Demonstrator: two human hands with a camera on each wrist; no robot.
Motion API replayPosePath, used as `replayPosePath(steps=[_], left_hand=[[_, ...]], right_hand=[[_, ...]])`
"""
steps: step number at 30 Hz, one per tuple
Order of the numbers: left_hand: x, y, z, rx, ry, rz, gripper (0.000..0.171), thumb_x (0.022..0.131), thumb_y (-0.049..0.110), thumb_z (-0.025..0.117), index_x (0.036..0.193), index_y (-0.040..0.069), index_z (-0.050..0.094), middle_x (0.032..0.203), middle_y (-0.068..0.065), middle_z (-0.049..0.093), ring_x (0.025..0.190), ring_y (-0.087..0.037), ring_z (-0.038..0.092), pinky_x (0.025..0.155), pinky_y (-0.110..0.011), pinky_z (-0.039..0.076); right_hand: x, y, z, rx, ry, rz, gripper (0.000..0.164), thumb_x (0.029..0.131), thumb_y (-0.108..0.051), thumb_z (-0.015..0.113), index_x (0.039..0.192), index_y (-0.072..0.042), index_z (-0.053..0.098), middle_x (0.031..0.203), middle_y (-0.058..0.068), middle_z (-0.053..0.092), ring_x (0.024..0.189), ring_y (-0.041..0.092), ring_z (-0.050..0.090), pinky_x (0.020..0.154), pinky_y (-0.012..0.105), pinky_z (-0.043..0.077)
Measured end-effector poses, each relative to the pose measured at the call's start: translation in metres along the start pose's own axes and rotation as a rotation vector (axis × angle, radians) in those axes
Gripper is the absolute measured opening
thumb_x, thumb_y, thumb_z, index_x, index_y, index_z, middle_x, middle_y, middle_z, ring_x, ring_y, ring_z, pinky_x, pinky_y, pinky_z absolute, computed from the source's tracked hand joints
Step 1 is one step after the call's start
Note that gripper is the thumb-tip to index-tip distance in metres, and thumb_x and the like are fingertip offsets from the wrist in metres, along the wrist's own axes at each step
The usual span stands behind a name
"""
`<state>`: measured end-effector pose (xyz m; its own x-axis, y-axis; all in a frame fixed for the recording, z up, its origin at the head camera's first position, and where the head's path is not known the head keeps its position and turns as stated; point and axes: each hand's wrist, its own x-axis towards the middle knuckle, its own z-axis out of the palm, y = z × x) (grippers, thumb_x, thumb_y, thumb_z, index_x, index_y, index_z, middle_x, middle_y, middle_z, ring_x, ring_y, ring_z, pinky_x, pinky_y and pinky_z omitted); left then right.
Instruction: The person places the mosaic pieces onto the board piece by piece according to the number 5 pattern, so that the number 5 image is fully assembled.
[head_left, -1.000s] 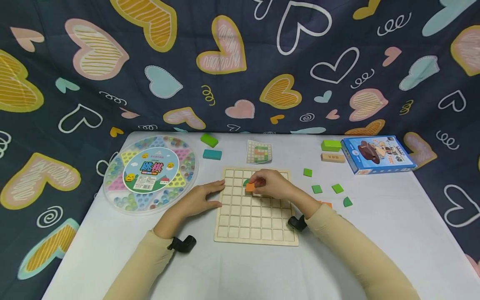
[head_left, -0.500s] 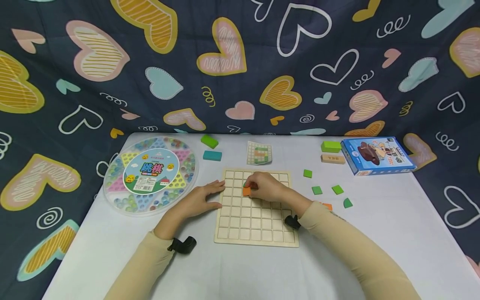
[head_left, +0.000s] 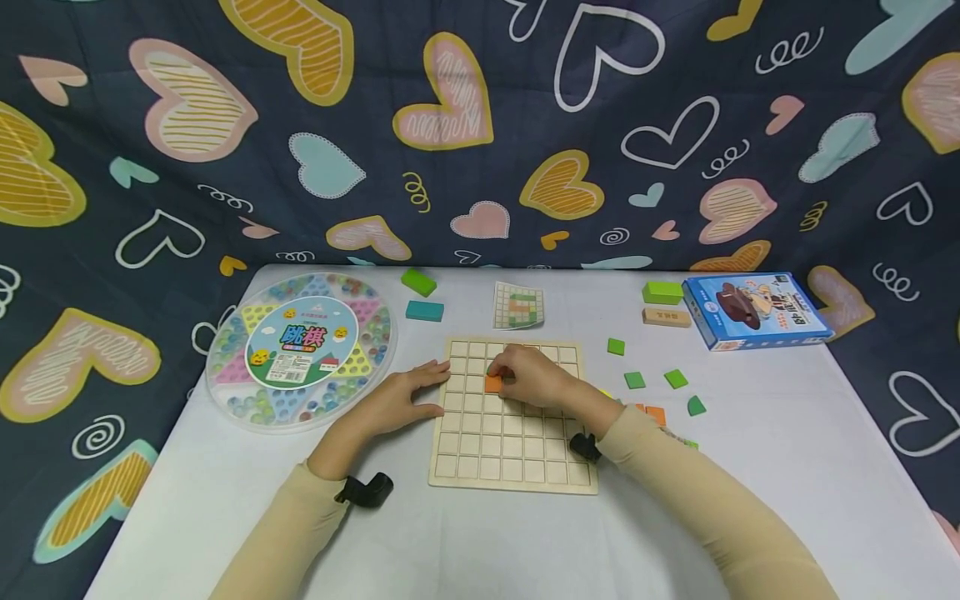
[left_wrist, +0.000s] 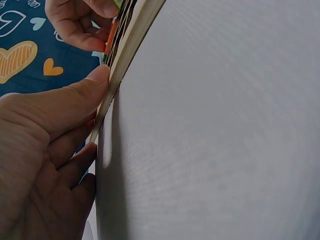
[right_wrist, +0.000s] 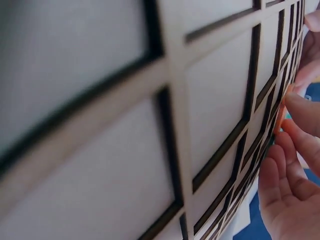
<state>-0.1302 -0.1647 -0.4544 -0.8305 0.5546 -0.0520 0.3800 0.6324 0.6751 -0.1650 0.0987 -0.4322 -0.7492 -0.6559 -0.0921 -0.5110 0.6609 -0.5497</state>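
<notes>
In the head view a wooden grid board (head_left: 512,468) lies on the white table. My right hand (head_left: 532,377) is over its upper part and pinches an orange square tile (head_left: 492,384) at a cell left of the middle. The right wrist view shows thumb and fingertips at that orange tile, close against the board; whether it sits fully in the cell is hard to tell. My left hand (head_left: 397,400) rests against the board's left edge, its fingers spread and fairly straight. In the left wrist view the left thumb (left_wrist: 95,82) touches the board's edge.
Several loose green tiles (head_left: 635,380) and orange tiles (head_left: 656,415) lie right of the board. Behind it is a printed pattern card (head_left: 518,306). A round Chinese checkers set (head_left: 302,342) stands left, coloured blocks (head_left: 424,311) near it, and a blue box (head_left: 756,310) back right.
My right hand has shifted slightly left with the orange tile, bringing it to a cell. The green piece seen behind it a second ago is now hidden by the hand. My left hand stays put.
</notes>
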Motion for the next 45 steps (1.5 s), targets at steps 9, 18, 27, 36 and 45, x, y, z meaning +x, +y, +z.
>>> replayPosePath(steps=[9, 18, 27, 36, 45], left_hand=[[0.0, -0.001, 0.001, -0.012, 0.0, -0.002, 0.061, 0.083, 0.025, 0.073, 0.136, 0.006, 0.051, 0.149, -0.003, 0.04, 0.142, -0.027, 0.03, 0.115, -0.047, 0.027], [0.001, -0.004, 0.001, -0.021, 0.011, -0.02, 0.06, 0.083, 0.025, 0.073, 0.136, 0.006, 0.052, 0.149, -0.002, 0.04, 0.141, -0.026, 0.03, 0.115, -0.045, 0.027], [-0.001, -0.001, 0.001, -0.023, 0.013, -0.023, 0.06, 0.083, 0.026, 0.073, 0.136, 0.006, 0.052, 0.149, -0.001, 0.04, 0.142, -0.025, 0.03, 0.115, -0.046, 0.027], [-0.002, -0.001, 0.0, -0.031, 0.006, -0.029, 0.06, 0.083, 0.024, 0.072, 0.136, 0.006, 0.051, 0.149, -0.001, 0.039, 0.142, -0.025, 0.03, 0.115, -0.045, 0.028], [-0.001, -0.003, 0.002, -0.039, 0.004, -0.022, 0.06, 0.083, 0.024, 0.072, 0.136, 0.006, 0.051, 0.149, 0.0, 0.039, 0.142, -0.025, 0.03, 0.115, -0.044, 0.028]], right_hand=[[-0.019, 0.006, -0.011, 0.237, 0.026, 0.061, 0.035, 0.084, -0.015, 0.072, 0.118, -0.009, 0.065, 0.116, 0.002, 0.062, 0.108, 0.02, 0.06, 0.093, 0.033, 0.052], [-0.082, 0.021, -0.036, 0.353, 0.211, 0.039, 0.04, 0.085, -0.014, 0.071, 0.122, -0.004, 0.061, 0.121, 0.008, 0.063, 0.111, 0.025, 0.059, 0.097, 0.042, 0.049], [-0.163, 0.059, -0.043, 0.344, 0.315, 0.234, 0.041, 0.089, -0.018, 0.066, 0.126, -0.004, 0.058, 0.126, 0.011, 0.061, 0.117, 0.032, 0.056, 0.099, 0.05, 0.046], [-0.2, 0.09, -0.038, 0.317, 0.267, 0.369, 0.041, 0.091, -0.021, 0.064, 0.128, -0.002, 0.057, 0.127, 0.016, 0.06, 0.116, 0.034, 0.057, 0.089, 0.013, 0.047], [-0.203, 0.103, -0.032, 0.268, 0.263, 0.397, 0.035, 0.09, -0.015, 0.065, 0.123, -0.005, 0.061, 0.124, 0.014, 0.061, 0.109, 0.024, 0.058, 0.085, 0.01, 0.046]])
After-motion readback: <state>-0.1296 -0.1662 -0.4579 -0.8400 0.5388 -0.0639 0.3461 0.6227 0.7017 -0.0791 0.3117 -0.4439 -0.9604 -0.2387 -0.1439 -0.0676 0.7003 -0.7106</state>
